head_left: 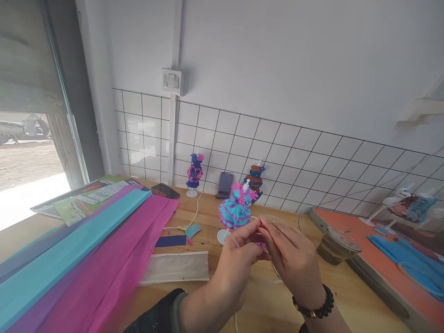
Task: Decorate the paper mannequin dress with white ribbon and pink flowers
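My left hand (239, 256) and my right hand (294, 254) meet over the wooden table, with fingertips pressed together. A small pink piece (260, 245) shows between the fingers of my left hand. Whatever the right fingertips pinch is too small to make out. Just behind my hands stands a mini dress form in a turquoise and pink paper dress (235, 213), on a white round base (224, 237). A cream paper strip (176, 267) lies left of my left wrist.
Long crepe paper sheets (114, 259) cover the left side. Two more dressed forms (194, 171) (255, 178) stand near the tiled wall. Right of my hands are a clear cup (338, 247) and an orange surface (378, 273) with blue material (409, 266). A white cable (197, 210) crosses the table.
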Tool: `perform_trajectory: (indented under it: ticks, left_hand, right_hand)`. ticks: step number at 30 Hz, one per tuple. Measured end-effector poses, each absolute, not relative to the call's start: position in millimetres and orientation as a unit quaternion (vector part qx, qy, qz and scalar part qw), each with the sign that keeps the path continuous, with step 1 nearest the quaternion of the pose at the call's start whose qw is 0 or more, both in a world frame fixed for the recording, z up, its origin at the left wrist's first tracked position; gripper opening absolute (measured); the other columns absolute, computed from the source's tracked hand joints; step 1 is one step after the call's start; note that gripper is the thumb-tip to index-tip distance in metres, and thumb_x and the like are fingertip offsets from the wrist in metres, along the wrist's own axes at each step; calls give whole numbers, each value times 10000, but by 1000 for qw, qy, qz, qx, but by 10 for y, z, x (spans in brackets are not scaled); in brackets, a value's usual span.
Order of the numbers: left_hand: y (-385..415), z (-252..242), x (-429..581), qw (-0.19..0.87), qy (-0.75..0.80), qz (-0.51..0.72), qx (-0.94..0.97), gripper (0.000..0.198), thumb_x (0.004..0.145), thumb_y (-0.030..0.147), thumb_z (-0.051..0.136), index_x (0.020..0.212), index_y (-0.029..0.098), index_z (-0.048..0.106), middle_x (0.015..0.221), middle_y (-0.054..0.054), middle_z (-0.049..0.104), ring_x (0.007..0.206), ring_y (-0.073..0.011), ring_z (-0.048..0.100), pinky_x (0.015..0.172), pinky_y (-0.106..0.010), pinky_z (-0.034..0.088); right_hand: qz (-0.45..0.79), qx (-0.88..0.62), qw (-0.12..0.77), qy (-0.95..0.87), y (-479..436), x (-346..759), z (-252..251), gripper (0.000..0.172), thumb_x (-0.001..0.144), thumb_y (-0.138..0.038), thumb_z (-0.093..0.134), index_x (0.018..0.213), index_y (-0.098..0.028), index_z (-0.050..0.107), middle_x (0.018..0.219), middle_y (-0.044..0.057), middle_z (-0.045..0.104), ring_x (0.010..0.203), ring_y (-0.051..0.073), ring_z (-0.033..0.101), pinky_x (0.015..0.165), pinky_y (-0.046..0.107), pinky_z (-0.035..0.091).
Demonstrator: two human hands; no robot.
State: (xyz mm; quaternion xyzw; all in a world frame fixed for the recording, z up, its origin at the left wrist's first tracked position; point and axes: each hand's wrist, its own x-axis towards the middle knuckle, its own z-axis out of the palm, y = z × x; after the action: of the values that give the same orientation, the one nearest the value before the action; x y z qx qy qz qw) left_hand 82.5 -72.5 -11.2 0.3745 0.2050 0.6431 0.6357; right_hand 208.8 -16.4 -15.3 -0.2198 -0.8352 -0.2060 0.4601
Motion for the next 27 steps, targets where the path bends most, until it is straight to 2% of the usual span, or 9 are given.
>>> perform_trajectory:
  ticks: [3, 9, 16, 23, 27]
  left_hand:
    - [-723, -98, 823, 630, 194, 639, 397, 552, 605, 25, 425, 1094, 185, 624, 971, -73, 616, 874, -156, 524, 734, -257, 433]
    - [-742, -119, 847, 622, 199, 637, 409, 586, 602, 17, 401, 1125, 186, 604, 1026, -71, 601, 934, -169, 512, 722, -245, 419]
    - [-717, -149, 824, 621, 202, 644, 399, 521, 654, 26, 406, 1112, 175, 604, 864, -35, 582, 806, -119, 485, 752, -250, 380]
    - [-706, -169, 872, 613, 216, 645, 403, 479, 627, 15, 405, 1019, 158, 642, 795, -26, 570, 734, -106, 460, 668, -221, 367]
    - [-722, -176, 878, 597, 217, 655, 408, 541, 621, 11, 392, 1088, 172, 613, 907, -45, 588, 816, -129, 469, 685, -228, 369]
  right_hand:
    - [-195, -216, 463, -837, -169, 2061, -168, 391, 827, -120, 539, 1213, -174, 508, 1039, 121, 649, 891, 216, 611, 717, 353, 497]
    - [-222, -248, 467, -819, -157, 2051, -190, 302, 821, -142, 552, 1123, -142, 579, 981, 111, 675, 868, 209, 633, 744, 345, 508]
    - [-252, -206, 460, -826, -174, 2020, -196, 385, 814, -126, 556, 1197, -124, 527, 968, 137, 673, 897, 226, 630, 738, 365, 519]
    - [-231, -240, 460, -823, -190, 2012, -189, 308, 831, -146, 536, 1137, -129, 575, 935, 123, 677, 858, 213, 642, 734, 352, 520]
    - [-228, -249, 467, -817, -202, 1994, -178, 265, 845, -146, 513, 1097, -135, 592, 898, 111, 682, 820, 198, 644, 705, 325, 521]
